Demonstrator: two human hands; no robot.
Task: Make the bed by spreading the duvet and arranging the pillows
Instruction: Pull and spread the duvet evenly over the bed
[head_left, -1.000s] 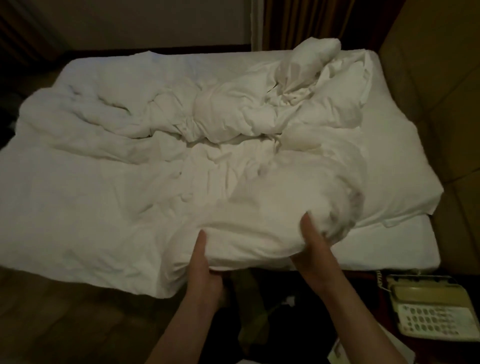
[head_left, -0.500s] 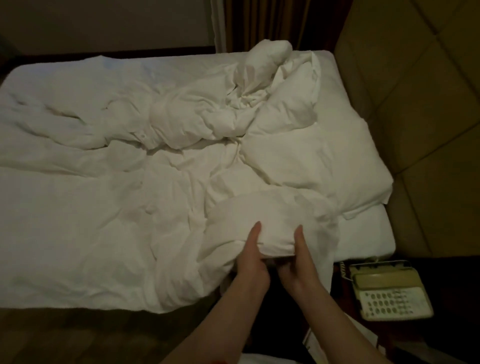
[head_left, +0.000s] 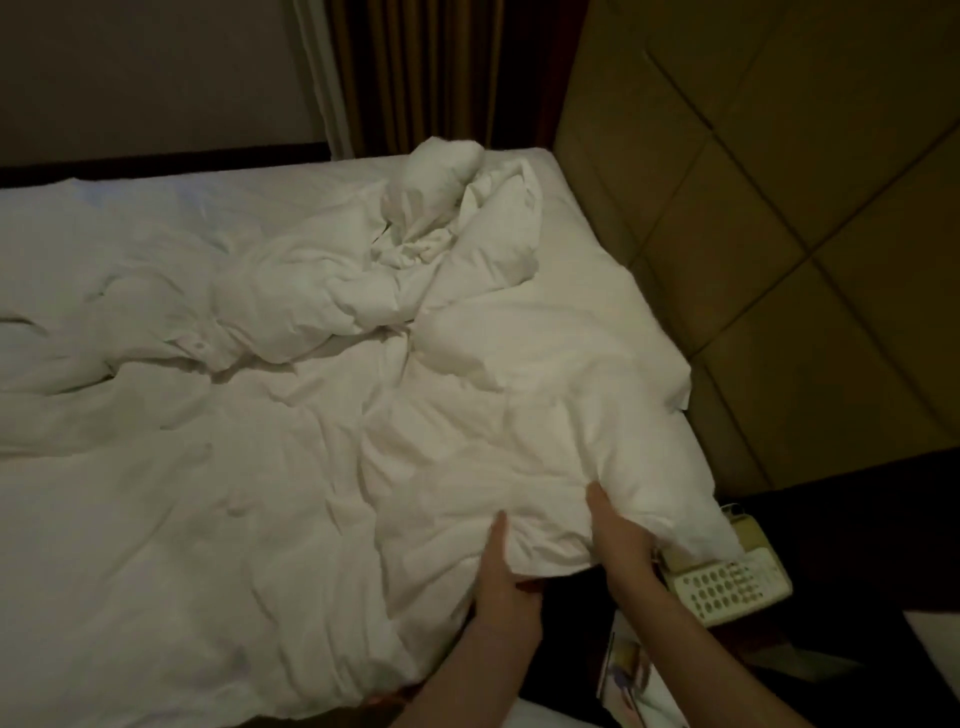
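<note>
Both my left hand (head_left: 501, 577) and right hand (head_left: 621, 540) grip the white duvet (head_left: 291, 499) at lower centre; the phone (head_left: 727, 582) keypad markings are unreadable.

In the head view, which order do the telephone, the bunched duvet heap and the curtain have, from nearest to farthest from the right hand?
Measured from the right hand, which grips the duvet edge:
1. Telephone, just right of the hand.
2. Bunched duvet heap, far side of the bed.
3. Curtain, behind the bed.
</note>
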